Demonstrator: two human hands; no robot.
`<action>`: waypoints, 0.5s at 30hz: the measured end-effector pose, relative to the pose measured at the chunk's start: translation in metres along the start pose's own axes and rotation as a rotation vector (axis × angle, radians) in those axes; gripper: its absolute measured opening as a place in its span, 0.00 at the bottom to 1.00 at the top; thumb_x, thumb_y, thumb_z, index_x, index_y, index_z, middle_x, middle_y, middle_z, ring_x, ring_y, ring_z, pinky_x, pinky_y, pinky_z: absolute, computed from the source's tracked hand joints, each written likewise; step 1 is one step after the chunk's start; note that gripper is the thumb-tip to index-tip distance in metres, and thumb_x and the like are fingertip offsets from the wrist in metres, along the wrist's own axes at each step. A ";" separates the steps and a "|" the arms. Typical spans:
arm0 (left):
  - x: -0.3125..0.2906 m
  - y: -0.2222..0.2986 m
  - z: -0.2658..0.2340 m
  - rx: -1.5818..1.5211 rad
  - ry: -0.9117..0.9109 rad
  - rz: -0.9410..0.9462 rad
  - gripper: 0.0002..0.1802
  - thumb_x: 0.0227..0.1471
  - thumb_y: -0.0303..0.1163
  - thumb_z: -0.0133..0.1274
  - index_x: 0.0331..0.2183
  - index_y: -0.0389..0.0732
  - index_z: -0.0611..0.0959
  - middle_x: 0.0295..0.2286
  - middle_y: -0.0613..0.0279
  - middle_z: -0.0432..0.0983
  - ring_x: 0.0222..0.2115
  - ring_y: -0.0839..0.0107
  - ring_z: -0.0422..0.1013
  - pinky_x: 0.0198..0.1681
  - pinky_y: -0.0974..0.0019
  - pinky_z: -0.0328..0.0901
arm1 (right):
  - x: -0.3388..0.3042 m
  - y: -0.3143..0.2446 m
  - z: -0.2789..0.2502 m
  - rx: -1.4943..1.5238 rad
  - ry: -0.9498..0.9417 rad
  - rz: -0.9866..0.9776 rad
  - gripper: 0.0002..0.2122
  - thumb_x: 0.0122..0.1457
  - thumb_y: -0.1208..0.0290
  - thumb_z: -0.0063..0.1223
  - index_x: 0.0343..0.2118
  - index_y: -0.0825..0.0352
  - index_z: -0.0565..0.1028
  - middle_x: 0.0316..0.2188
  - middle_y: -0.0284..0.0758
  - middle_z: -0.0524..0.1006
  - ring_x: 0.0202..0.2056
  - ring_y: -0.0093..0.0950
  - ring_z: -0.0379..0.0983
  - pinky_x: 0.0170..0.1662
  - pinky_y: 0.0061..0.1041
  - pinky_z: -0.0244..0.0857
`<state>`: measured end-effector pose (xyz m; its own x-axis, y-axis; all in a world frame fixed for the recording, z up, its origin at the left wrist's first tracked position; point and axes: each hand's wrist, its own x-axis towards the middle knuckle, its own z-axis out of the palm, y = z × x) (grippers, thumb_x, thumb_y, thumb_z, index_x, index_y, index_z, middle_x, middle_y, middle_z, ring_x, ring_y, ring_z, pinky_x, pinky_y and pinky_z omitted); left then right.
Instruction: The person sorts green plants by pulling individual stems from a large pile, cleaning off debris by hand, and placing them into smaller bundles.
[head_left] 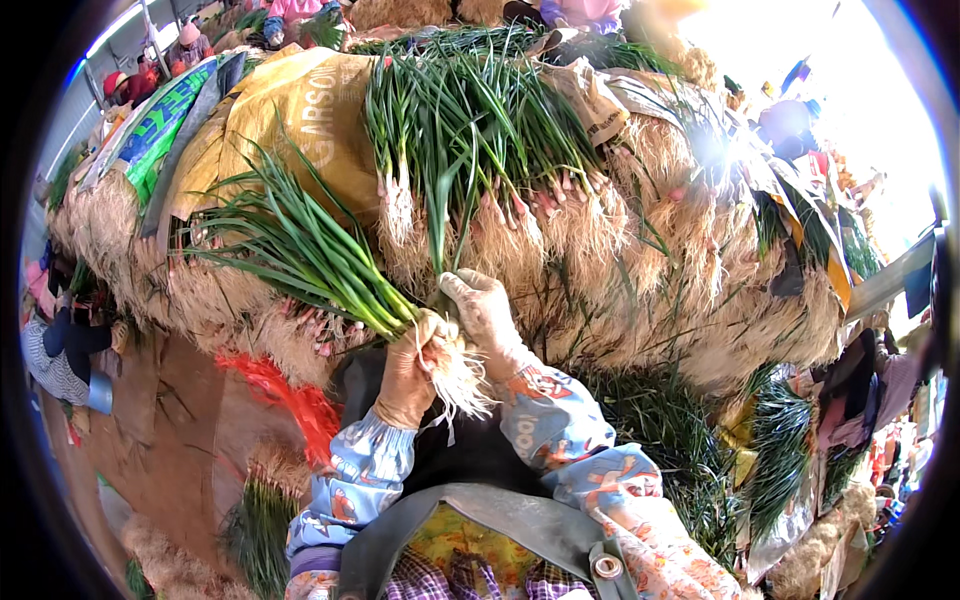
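Observation:
My left hand [412, 368] is wrapped around a bunch of green garlic [330, 262]. Its long green leaves fan out to the upper left, and pale stringy roots [462, 382] hang below the fist. Close beside it on the right, my right hand [482, 312] pinches a single green garlic stalk [440, 215] between thumb and fingers; its leaves point away from me. What lies under the right palm is hidden. Just beyond both hands, a row of green garlic plants [490, 140] rests on the heap, with pinkish bulb ends and roots toward me.
A large heap of rooted bunches [690, 250] stretches across in front, partly under a yellow sack [290, 120] and a green-blue sack [165, 135]. Red netting [290, 400] lies at lower left. More green leaves [670, 450] pile at right. Other people [70, 355] sit around the heap.

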<state>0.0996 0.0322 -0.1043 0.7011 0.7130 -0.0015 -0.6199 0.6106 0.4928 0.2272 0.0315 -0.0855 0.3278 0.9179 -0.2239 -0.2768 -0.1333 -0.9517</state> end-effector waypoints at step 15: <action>-0.019 0.012 0.017 -0.181 -0.066 -0.007 0.11 0.51 0.38 0.48 0.23 0.43 0.69 0.22 0.66 0.60 0.25 0.72 0.60 0.33 0.66 0.57 | 0.004 0.001 0.015 -0.754 0.135 -0.554 0.07 0.56 0.69 0.48 0.31 0.67 0.75 0.20 0.37 0.75 0.18 0.28 0.69 0.23 0.24 0.63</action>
<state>0.0849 0.0200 -0.0835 0.7233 0.6882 0.0560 -0.6642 0.6714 0.3286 0.2145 0.0409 -0.0843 0.3525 0.8781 0.3236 0.5912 0.0590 -0.8043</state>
